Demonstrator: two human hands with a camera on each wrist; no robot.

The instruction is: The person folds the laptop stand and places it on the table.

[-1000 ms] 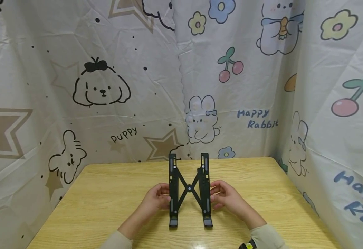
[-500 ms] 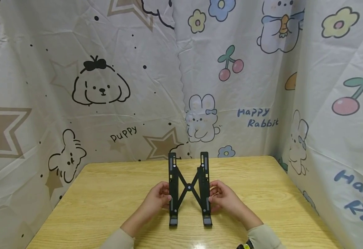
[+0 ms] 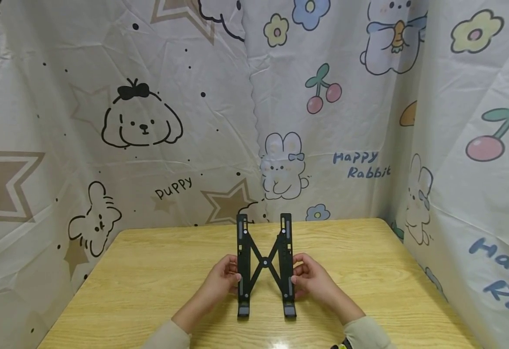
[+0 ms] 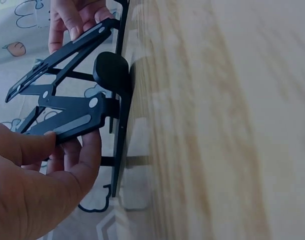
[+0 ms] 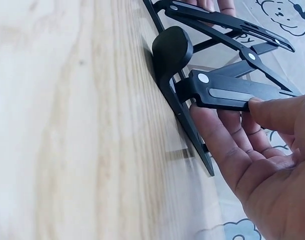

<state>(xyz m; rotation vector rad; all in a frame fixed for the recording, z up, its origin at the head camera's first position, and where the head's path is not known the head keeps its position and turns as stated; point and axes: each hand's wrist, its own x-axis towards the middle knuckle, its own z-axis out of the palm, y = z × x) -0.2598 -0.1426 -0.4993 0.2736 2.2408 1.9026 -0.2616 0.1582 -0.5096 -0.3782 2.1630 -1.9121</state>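
A black folding laptop stand (image 3: 265,262) stands on the wooden table, its two long side arms joined by an X-shaped brace. Grey pads line the arms, and a hooked lip sits at each near end. My left hand (image 3: 223,276) grips the left arm from outside, thumb on top and fingers beneath, as the left wrist view shows on the near arm (image 4: 75,117). On the opposite side, my right hand (image 3: 310,276) pinches the right arm the same way; in the right wrist view its thumb presses the edge beside the grey pad (image 5: 230,96). Some fingertips are hidden under the arms.
The light wooden table (image 3: 158,261) has rounded far corners. Behind it and along both sides hangs a pale curtain (image 3: 219,121) printed with cartoon animals, stars, flowers and cherries. A dark band with a yellow part (image 3: 343,344) shows at the right sleeve.
My right hand has moved slightly left, its thumb now on the right arm's top. The right arm of the stand has shifted a little inward. My left thumb reaches slightly farther over its arm.
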